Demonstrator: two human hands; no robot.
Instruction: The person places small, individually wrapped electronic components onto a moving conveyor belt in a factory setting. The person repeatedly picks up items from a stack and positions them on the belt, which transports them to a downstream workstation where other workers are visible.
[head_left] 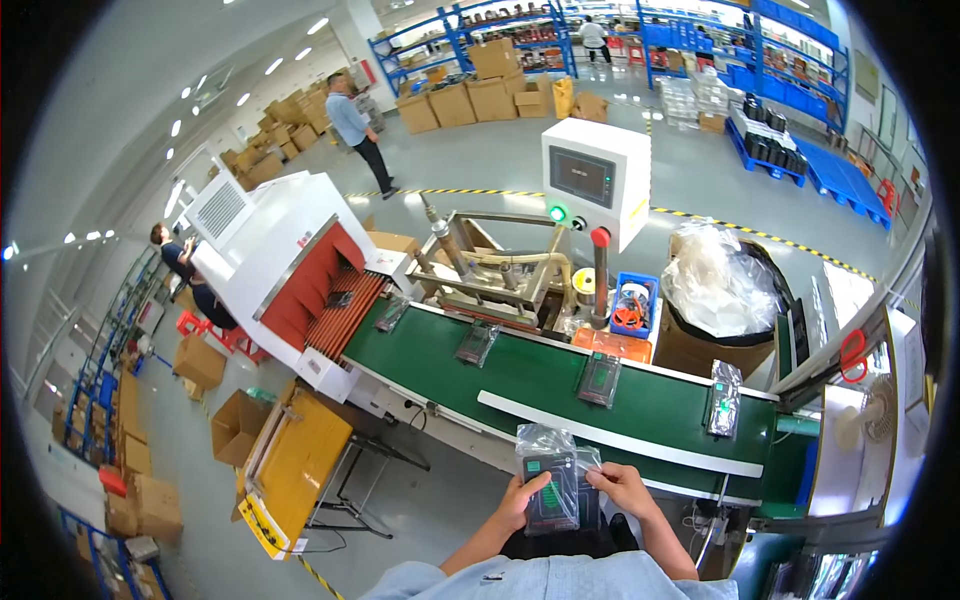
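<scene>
My left hand (524,499) grips a flat black package in a clear plastic bag (550,503), thumb across its front, close to my body. Loose film stands up above the package's top edge. My right hand (622,487) is closed on clear film at the right side; a second dark bagged piece seems to sit there, partly hidden behind the first. Just beyond my hands runs a green conveyor belt (535,372). Bagged black packages lie spaced along it, one (598,380) in the middle, another (724,398) to the right and one (478,343) further left.
A white rail (620,434) edges the belt's near side. Leftward stands a white tunnel machine with a red curtain (318,290). Beyond the belt are a control box (597,180), a blue bin (634,304) and a bag-filled container (722,285). A yellow table (300,465) stands left; people are further off.
</scene>
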